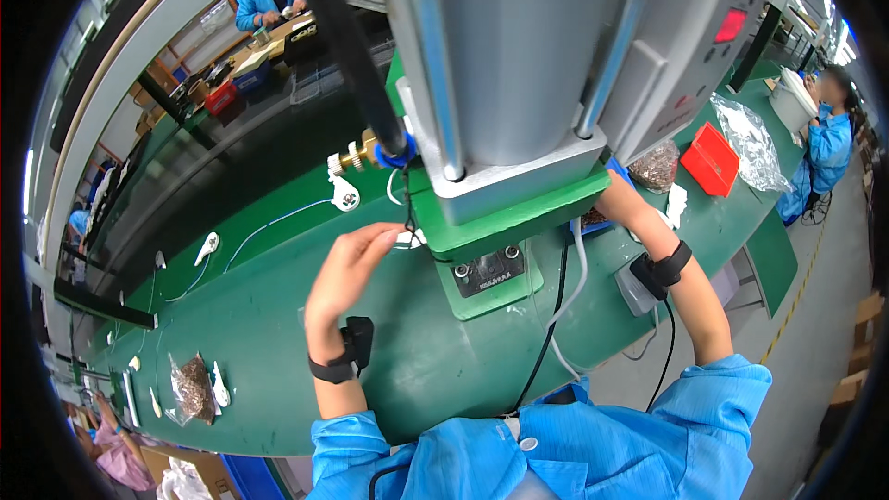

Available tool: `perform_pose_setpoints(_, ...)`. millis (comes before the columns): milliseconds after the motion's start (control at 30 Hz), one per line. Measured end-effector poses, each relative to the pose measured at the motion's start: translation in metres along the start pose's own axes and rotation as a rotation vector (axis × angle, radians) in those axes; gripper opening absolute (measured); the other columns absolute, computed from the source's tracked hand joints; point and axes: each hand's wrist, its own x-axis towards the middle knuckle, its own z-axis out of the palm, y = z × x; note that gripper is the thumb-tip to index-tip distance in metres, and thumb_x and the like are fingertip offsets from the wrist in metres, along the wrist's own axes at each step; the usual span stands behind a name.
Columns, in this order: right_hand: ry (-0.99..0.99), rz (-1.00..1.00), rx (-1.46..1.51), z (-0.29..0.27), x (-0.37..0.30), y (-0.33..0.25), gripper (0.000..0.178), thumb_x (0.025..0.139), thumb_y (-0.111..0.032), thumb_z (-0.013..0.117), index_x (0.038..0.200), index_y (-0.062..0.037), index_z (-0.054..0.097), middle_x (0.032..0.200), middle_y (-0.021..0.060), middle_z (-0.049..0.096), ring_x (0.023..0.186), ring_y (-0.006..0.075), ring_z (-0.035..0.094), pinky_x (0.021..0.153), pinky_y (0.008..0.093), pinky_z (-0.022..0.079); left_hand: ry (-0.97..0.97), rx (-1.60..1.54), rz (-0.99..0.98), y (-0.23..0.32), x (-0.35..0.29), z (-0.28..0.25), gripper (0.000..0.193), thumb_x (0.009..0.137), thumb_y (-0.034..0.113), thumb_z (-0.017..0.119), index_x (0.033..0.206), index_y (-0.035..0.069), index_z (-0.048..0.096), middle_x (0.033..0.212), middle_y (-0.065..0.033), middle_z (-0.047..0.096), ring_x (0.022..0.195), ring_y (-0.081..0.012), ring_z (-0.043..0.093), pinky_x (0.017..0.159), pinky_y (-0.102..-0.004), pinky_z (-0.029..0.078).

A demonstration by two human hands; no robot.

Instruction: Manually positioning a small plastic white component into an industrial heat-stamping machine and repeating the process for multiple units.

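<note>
A bench press with a grey cylinder [505, 56] and a green plate [519, 213] stands before me. My left hand [344, 270] is on its left side, fingers drawn together at the edge of a small white piece [408, 239] partly covered by the press. My right hand [619, 200] reaches behind the press's right side, at a blue bin [593, 225] of small brown parts. The press hides the fingers of that hand. Both wrists wear black straps with small devices.
White parts on a blue cord [278, 230] lie on the green belt beyond. Left on the bench is a clear bag of brown parts [194, 389]. A red bin [710, 160] and plastic bags sit right. Cables [560, 315] hang in front. Co-workers in blue sit farther off.
</note>
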Motion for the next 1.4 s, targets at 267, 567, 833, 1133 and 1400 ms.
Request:
perform_pose_setpoints(267,-0.066,0.027,0.070,0.007,0.009,-0.013,0.014,0.070,-0.011,0.065,0.077,0.0005,0.061,0.079,0.0198,0.062,0.081,0.0368,0.059,0.073,0.0431,0.048,0.349,0.355,0.138,-0.138,0.134,-0.007,0.022,0.086,0.018,0.049,0.101,0.001,0.050,0.091,-0.0164,0.056,0.084,-0.0312,0.053,0.070,-0.0370,0.041)
perform_pose_setpoints(567,0.156,0.111,0.063,-0.040,-0.007,-0.050,0.008,0.066,-0.004,0.059,0.073,-0.0004,0.058,0.072,0.0144,0.060,0.071,0.0316,0.059,0.064,0.0383,0.047,-0.011,0.833,-0.242,-0.162,0.106,-0.051,0.027,0.083,0.018,0.053,0.106,0.005,0.047,0.100,-0.0174,0.056,0.094,-0.0351,0.054,0.077,-0.0434,0.042)
perform_pose_setpoints(833,0.169,-0.001,0.123,-0.039,-0.005,-0.035,0.011,0.069,0.000,0.058,0.080,0.0021,0.061,0.076,0.0162,0.059,0.072,0.0300,0.059,0.067,0.0357,0.048,0.761,0.861,-0.409,-0.126,0.040,-0.073,0.037,0.088,0.023,0.051,0.121,0.012,0.040,0.099,-0.0190,0.060,0.090,-0.0369,0.058,0.075,-0.0447,0.045)
perform_pose_setpoints(1133,0.197,0.131,0.457,-0.106,-0.023,-0.086,0.012,0.077,-0.005,0.060,0.086,0.0031,0.061,0.073,0.0136,0.061,0.066,0.0199,0.060,0.062,0.0306,0.048,0.239,-0.302,0.157,0.002,-0.019,0.012,0.062,0.078,0.001,0.061,0.132,0.008,0.030,0.120,-0.0056,0.046,0.105,-0.0132,0.047,0.078,-0.0275,0.043)
perform_pose_setpoints(1400,0.188,0.001,0.558,-0.125,-0.033,-0.134,0.015,0.072,-0.005,0.062,0.086,0.0022,0.063,0.071,0.0085,0.060,0.061,0.0134,0.057,0.059,0.0262,0.047,0.128,0.235,0.091,0.035,-0.002,0.084,0.056,0.060,0.025,0.081,0.103,0.000,0.055,0.082,-0.0139,0.063,0.076,-0.0216,0.063,0.068,-0.0308,0.048)
